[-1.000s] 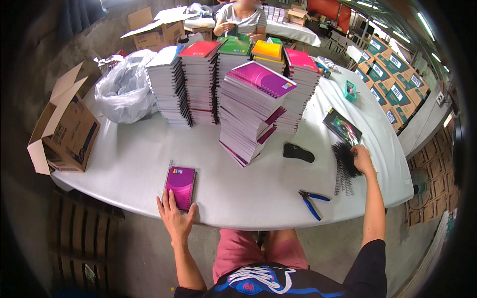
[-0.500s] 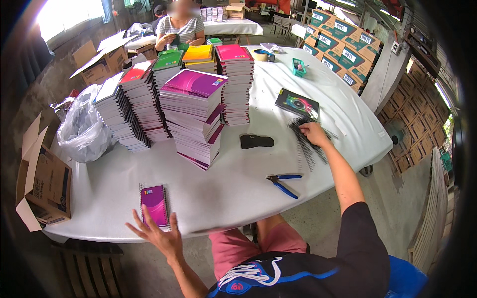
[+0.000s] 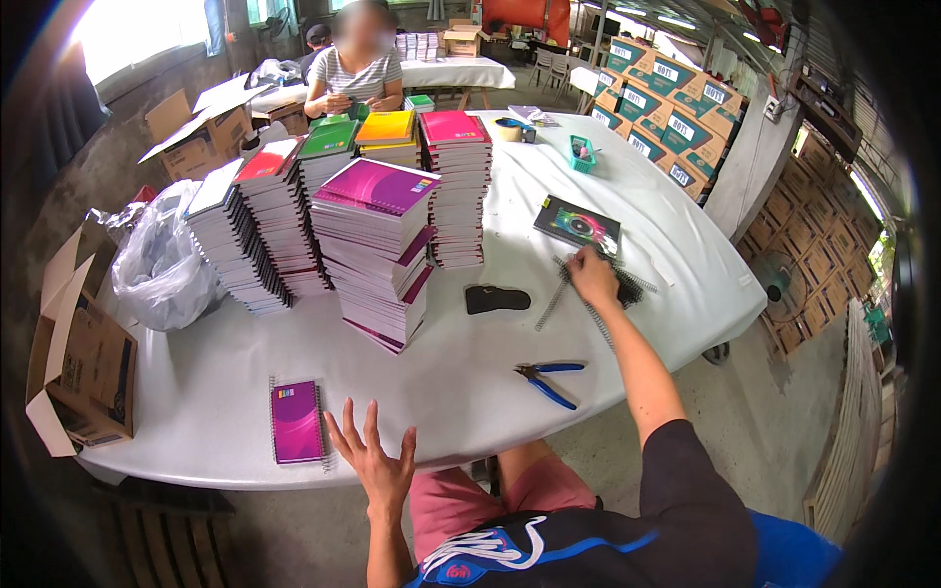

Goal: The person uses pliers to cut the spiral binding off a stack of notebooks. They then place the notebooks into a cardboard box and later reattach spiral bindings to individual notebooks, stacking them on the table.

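Note:
My left hand (image 3: 377, 459) is raised over the table's near edge, fingers spread, holding nothing. Just left of it lies a small purple notebook (image 3: 297, 421) with wire coils showing along both long sides. At the right, my right hand (image 3: 591, 276) is closed on a dark spiral binding coil (image 3: 551, 306), which slants down from the fingers. Its fingertips are partly hidden. Under and beside that hand is a pile of black binding coils (image 3: 632, 286). Behind the pile sits a black-covered notebook (image 3: 578, 223). Blue-handled cutting pliers (image 3: 551, 382) rest nearer to me, their jaws pointing left.
A black flat pad (image 3: 496, 299) lies mid-table. Tall stacks of notebooks, including a purple-topped one (image 3: 377, 265), rise at left centre. A plastic bag (image 3: 167, 265) and an open carton (image 3: 93, 367) stand left. A green basket (image 3: 581, 154) is farther back. Another person (image 3: 358, 78) sits across the table.
My left hand has moved right, away from the purple notebook. My right hand has shifted slightly at the coil pile, and a coil now slants out from its fingers.

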Demonstrator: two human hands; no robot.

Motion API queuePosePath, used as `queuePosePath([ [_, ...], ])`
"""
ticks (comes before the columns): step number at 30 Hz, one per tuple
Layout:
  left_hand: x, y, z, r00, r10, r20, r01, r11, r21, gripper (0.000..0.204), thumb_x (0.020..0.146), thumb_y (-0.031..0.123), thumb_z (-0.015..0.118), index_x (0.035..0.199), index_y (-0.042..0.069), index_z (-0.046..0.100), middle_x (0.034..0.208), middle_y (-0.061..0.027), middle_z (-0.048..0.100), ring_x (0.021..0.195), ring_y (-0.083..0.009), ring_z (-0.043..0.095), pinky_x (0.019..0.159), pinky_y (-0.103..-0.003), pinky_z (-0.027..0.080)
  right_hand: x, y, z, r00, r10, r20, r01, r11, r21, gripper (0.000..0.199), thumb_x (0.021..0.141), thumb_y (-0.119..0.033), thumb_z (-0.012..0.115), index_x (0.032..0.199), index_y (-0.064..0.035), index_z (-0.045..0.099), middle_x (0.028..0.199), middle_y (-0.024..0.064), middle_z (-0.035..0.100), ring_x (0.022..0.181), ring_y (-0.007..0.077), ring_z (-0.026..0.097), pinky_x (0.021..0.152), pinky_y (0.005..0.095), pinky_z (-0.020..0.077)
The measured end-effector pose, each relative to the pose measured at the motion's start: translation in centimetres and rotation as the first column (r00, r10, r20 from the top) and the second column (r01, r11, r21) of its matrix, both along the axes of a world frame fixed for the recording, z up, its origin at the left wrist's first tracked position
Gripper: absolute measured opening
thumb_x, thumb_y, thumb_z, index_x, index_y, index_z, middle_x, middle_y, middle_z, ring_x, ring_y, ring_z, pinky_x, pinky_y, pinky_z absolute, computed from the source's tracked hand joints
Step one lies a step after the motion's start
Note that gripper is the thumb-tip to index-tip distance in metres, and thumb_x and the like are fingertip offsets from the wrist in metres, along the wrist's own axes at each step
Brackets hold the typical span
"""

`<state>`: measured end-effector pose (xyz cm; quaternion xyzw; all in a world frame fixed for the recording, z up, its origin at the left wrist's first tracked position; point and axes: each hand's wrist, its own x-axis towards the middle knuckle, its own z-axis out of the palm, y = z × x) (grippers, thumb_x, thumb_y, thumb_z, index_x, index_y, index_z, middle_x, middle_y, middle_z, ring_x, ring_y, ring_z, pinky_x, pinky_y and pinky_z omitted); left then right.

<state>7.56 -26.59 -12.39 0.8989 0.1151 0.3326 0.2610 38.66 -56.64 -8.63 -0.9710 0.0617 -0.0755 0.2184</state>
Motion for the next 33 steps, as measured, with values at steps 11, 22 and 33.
queuePosePath([
  [11, 0.4, -0.8, -4.3, 0.998, -0.028, 0.050, 0.027, 0.999, 0.018, 0.056, 0.069, 0.012, 0.071, 0.120, 0.009, 0.047, 0.133, -0.0168, 0.036, 0.131, -0.0428, 0.021, 0.101, -0.056, 0.025, 0.6, 1.0, -0.6, 0.966, -0.043, -0.254, 0.009, 0.991, -0.131, 0.042, 0.082, -0.020, 0.047, 0.121, -0.0046, 0.050, 0.115, 0.0227, 0.056, 0.108, 0.0381, 0.054, 0.090, 0.0453, 0.0440],
  [22, 1.3, -1.1, -5.1, 0.991, 0.117, 0.066, -0.128, 0.973, 0.190, 0.048, 0.072, 0.022, 0.067, 0.117, 0.012, 0.053, 0.124, -0.0132, 0.046, 0.125, -0.0378, 0.035, 0.099, -0.051, 0.027, 3.3, -3.2, 2.6, 0.888, 0.455, 0.068, -0.356, 0.774, -0.524, 0.024, 0.074, -0.008, 0.064, 0.098, -0.0098, 0.064, 0.094, 0.0139, 0.064, 0.092, 0.0322, 0.060, 0.079, 0.0398, 0.0485],
  [33, 1.2, -0.8, -5.3, 0.986, 0.148, 0.070, -0.160, 0.960, 0.229, 0.047, 0.069, 0.024, 0.063, 0.113, 0.011, 0.056, 0.120, -0.0126, 0.048, 0.122, -0.0374, 0.037, 0.097, -0.049, 0.029, 1.1, 16.6, 19.0, 0.759, 0.649, 0.050, -0.603, 0.671, 0.432, 0.063, 0.074, -0.059, 0.061, 0.111, -0.0085, 0.061, 0.091, 0.0040, 0.062, 0.086, 0.0120, 0.057, 0.060, 0.0256, 0.0412],
])
